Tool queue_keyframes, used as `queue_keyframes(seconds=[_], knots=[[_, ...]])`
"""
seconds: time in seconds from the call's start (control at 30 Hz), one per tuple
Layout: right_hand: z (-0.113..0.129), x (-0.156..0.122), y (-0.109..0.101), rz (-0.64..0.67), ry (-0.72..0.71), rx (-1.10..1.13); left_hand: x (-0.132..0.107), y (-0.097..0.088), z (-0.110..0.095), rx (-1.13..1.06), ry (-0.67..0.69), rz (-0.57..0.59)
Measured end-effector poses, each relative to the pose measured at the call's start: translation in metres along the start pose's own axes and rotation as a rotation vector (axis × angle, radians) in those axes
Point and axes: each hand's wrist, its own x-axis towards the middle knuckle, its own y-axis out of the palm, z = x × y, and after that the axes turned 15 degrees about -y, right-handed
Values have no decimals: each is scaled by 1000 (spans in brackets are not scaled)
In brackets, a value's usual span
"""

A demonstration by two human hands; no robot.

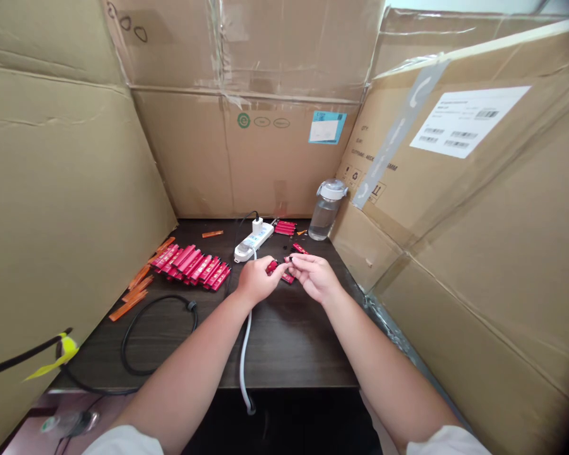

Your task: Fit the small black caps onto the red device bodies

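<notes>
White sleeves (123, 442) are cut off below. Over the table (303, 354), the left hand (258, 279) grips a red stick (271, 267), mostly hidden by its fingers; the right hand (316, 277) pinches a small black piece (289, 259), hard to make out. Piled sticks (189, 264) at left are glossy red, black-ended, their pale markings illegible. The right box (407, 196) reads "QTY:".

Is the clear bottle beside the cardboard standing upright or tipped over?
Upright: the bottle rests on its base on the table, its pale lid on top.

Right carton (407, 218): "QTY:" (364, 128); back carton (194, 167): green "e" (243, 120).
</notes>
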Motion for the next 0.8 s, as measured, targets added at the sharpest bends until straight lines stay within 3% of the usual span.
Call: queue_keyframes(seconds=[0.53, 0.8], knots=[[1, -8, 6, 34, -349, -391, 3, 3, 5, 26, 64, -20], [1, -10, 8, 112, -383, -432, 3, 4, 4, 13, 96, 6]])
